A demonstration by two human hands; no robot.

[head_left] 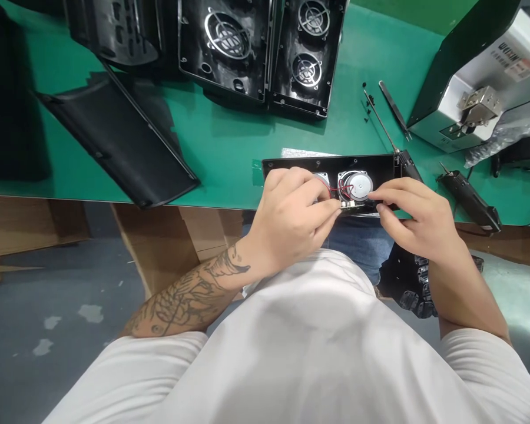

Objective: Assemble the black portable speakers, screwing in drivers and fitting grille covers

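Apparent fitting step: left grip (291, 215) pinching circuit board (354, 206); right grip (419, 217), closure indiscernible; speaker (359, 186) between them; steady alignment likely needed next.

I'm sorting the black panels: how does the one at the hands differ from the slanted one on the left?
The speaker panel carries round speakers; the slanted panel shows none. The speaker panel lies nearly along the front edge of the green table, while the slanted panel lies diagonally to it. The left hand and right hand are at the speaker panel; neither touches the slanted panel. Both are black.
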